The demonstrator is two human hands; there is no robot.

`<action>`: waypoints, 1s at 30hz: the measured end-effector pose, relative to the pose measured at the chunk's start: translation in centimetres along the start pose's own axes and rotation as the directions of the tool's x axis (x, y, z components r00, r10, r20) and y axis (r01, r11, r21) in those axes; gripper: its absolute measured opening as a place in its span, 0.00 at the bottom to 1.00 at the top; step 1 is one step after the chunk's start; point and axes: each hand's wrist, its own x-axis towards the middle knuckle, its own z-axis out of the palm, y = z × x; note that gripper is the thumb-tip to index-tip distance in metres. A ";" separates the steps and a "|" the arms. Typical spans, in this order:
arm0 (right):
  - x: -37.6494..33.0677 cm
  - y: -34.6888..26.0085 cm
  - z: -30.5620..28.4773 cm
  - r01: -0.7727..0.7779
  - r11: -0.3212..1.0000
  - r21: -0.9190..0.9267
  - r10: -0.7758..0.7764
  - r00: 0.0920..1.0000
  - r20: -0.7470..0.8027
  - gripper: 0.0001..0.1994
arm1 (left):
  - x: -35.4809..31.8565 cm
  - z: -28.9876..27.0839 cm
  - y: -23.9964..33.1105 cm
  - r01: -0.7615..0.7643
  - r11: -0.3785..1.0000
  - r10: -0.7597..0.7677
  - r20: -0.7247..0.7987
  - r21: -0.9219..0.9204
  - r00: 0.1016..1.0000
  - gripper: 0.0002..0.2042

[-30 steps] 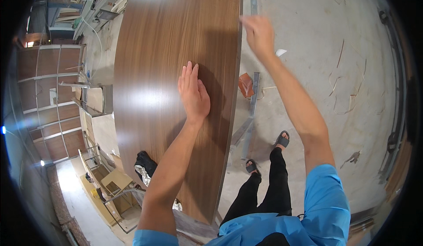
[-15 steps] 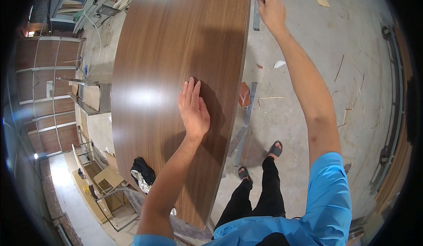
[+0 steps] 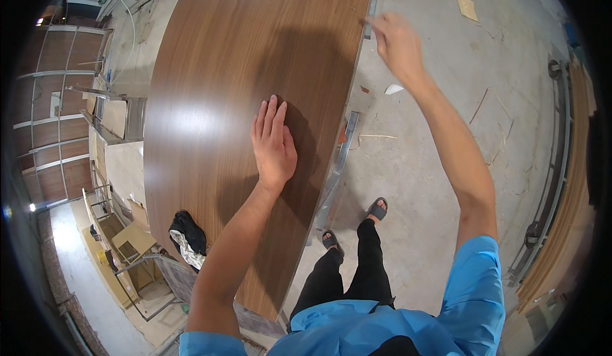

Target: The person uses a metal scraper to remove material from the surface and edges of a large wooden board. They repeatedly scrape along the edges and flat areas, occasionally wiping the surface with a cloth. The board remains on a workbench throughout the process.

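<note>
Panel point(image 3: 242, 75) of dark wood-grain laminate lies flat in front of you, running from near your waist up to the top of the view, with a glare patch on its left half. Your left hand point(image 3: 274, 142) rests palm down on its surface near the right-hand side, fingers straight and held close together, thumb alongside; it grips nothing. Your right hand point(image 3: 396, 40) is stretched out further up, at the panel's right edge, fingers curled and pinched narrow at that edge; whether anything is held between them you cannot tell, since the hand is blurred. A grey metal rail point(image 3: 336, 164) runs below the panel's right edge, partly hidden. Your feet in dark sandals point(image 3: 377, 209) stand on a concrete floor point(image 3: 446, 50) strewn with scraps and thin strips. A black and white cloth point(image 3: 186, 236) lies beside the panel's lower left edge. Wood-panelled frames point(image 3: 60, 133) stand at far left.
</note>
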 end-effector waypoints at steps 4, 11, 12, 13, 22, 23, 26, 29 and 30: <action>-1.1 -0.3 2.2 0.187 0.977 -0.103 -0.174 0.977 0.122 0.14 | -0.1 0.0 -0.1 -0.016 1.000 0.015 -0.020 -0.027 1.000 0.24; -24.9 -18.1 -6.3 0.031 0.779 0.626 -0.438 0.741 0.509 0.17 | -0.2 0.3 -0.5 0.015 0.999 -0.016 -0.011 -0.051 1.000 0.24; -27.3 -19.6 -7.5 -0.086 0.779 0.622 -0.354 0.758 0.549 0.18 | -0.1 0.2 -0.4 0.011 0.998 -0.012 -0.022 -0.054 1.000 0.24; -29.3 -20.7 -8.5 -0.187 0.753 0.631 -0.269 0.787 0.555 0.18 | -0.1 0.0 -0.3 -0.005 0.999 0.003 -0.022 -0.047 1.000 0.24; -44.3 -20.4 -12.1 -0.804 0.463 0.373 0.578 0.593 0.561 0.09 | 3.1 2.2 2.9 -0.243 0.970 0.234 0.197 0.021 0.952 0.45; -45.2 -19.9 -12.3 -0.838 0.411 0.360 0.619 0.546 0.564 0.08 | 4.6 3.5 3.1 -0.286 0.958 0.282 0.145 0.013 0.948 0.43; -44.2 -17.3 -11.7 -0.840 0.404 0.362 0.662 0.541 0.518 0.08 | 9.7 6.5 3.3 -0.247 0.969 0.245 0.166 -0.008 0.955 0.36; -36.9 -13.1 -7.8 -0.537 0.663 0.521 0.543 0.825 0.158 0.08 | 11.1 6.4 3.5 -0.162 0.980 0.178 0.160 -0.112 0.971 0.31; -33.6 -11.4 -6.0 -0.485 0.738 0.469 0.512 0.856 0.080 0.05 | 10.3 5.5 3.6 -0.136 0.978 0.159 0.143 -0.160 0.977 0.30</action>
